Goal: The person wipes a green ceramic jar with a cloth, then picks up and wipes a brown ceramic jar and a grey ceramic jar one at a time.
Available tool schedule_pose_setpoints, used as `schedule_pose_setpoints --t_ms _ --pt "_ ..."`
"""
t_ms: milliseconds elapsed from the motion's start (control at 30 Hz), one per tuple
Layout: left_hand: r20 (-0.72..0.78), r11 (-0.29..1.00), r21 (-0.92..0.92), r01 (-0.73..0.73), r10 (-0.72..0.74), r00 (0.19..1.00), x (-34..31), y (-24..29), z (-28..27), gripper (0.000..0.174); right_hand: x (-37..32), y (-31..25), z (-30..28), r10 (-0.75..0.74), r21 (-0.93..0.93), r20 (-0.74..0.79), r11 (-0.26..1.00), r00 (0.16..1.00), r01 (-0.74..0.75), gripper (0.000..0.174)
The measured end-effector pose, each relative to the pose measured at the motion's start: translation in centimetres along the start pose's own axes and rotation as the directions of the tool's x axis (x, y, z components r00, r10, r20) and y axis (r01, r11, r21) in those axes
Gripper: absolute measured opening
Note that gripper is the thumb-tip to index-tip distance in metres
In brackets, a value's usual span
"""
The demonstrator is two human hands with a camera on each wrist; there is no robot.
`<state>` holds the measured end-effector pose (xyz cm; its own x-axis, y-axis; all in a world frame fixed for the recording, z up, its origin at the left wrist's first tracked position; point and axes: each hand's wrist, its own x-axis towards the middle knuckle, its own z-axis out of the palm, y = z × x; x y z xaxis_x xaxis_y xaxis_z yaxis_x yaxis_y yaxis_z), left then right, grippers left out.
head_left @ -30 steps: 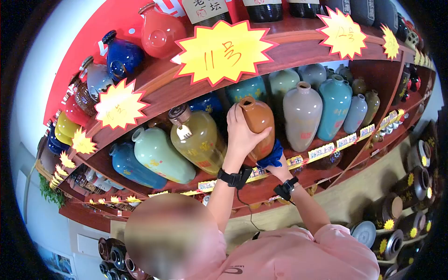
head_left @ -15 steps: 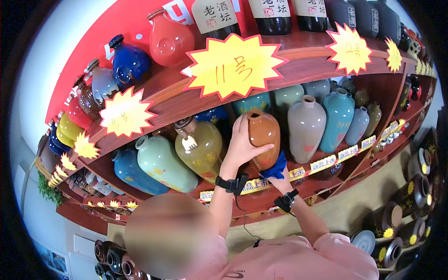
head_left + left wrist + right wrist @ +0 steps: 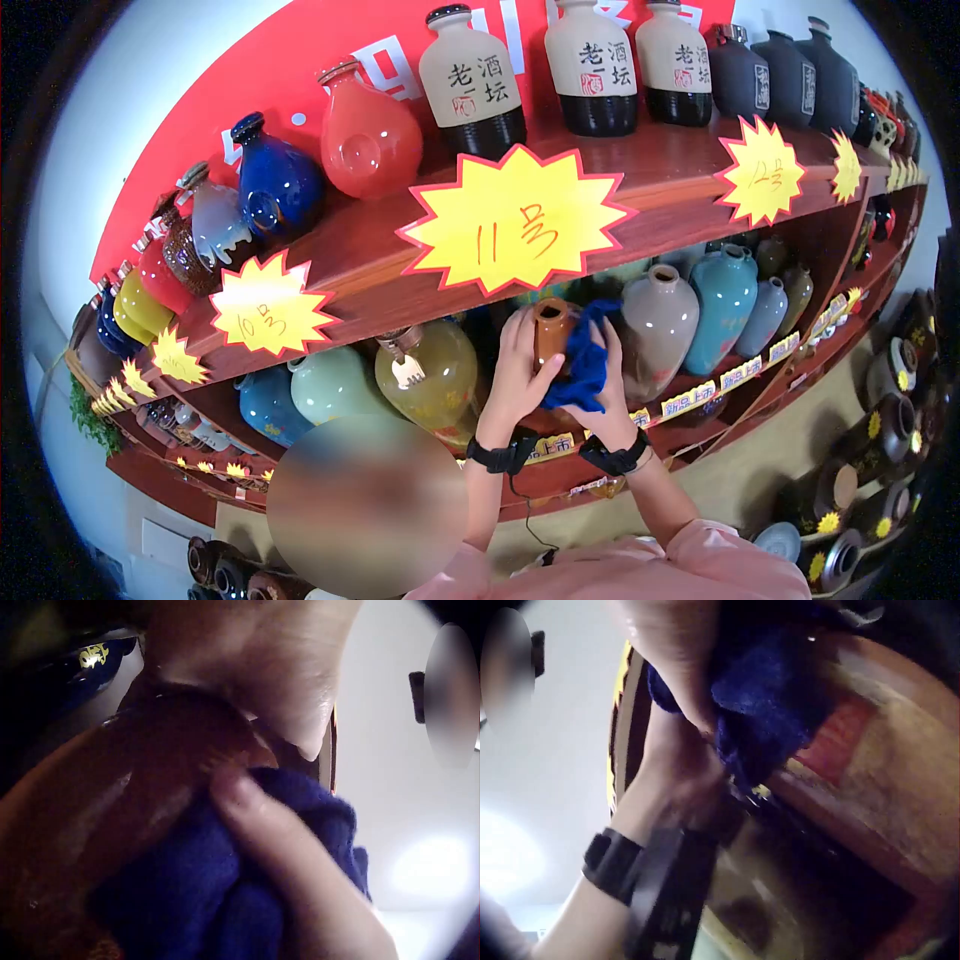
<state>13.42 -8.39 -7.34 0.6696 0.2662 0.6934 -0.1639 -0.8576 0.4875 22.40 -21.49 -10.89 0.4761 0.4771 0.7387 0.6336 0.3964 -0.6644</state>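
An orange-brown ceramic bottle with a narrow open neck stands at the front of the middle shelf. My left hand grips its left side, the thumb across its front. In my right hand is a crumpled blue cloth, held against the bottle's right shoulder. The left wrist view has the right thumb lying over the cloth, close below the left hand. A red patch shows on the bottle's side beside the cloth in the right wrist view. Hands and cloth hide most of the bottle's body.
An olive bottle with a tag stands to the left, a grey bottle close to the right. Overhead, the shelf edge carries a yellow star sign and several bottles. Price strips line the lower shelf's front edge.
My right hand has brought the cloth up from low on the bottle to its upper right side. The left hand still holds the bottle. The head view has tilted upward.
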Motion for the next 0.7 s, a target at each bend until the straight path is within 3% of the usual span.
schedule_pose_setpoints --t_ms 100,333,467,567,633,700 --pt "-0.016 0.998 -0.066 0.015 -0.016 1.000 -0.4 -0.4 0.0 0.070 2.5 -1.3 -0.4 -0.113 -0.476 0.153 0.862 0.982 0.173 0.104" --pt "0.029 0.996 -0.048 0.078 -0.077 0.997 -0.1 0.5 -0.4 0.072 2.2 -0.8 -0.4 -0.101 -0.355 0.089 0.926 0.991 0.126 0.096" --pt "0.024 0.999 0.019 0.043 -0.043 0.999 0.1 0.9 -0.5 0.079 0.4 0.1 0.5 0.031 -0.079 -0.034 0.996 0.999 -0.034 0.092" --pt "0.022 0.997 0.067 0.050 -0.051 0.998 0.2 1.1 -0.5 0.084 -0.9 0.8 0.8 -0.015 -0.248 -0.060 0.969 0.998 -0.001 0.097" --pt "0.032 0.995 0.073 0.064 -0.066 0.997 0.4 1.6 -0.6 0.088 -1.0 0.5 1.0 0.138 0.058 -0.066 0.989 0.988 -0.134 0.097" --pt "0.027 0.995 0.088 0.053 -0.056 0.998 0.5 1.7 -0.6 0.091 -2.9 2.4 1.5 0.270 0.330 -0.025 0.911 0.963 -0.247 0.097"
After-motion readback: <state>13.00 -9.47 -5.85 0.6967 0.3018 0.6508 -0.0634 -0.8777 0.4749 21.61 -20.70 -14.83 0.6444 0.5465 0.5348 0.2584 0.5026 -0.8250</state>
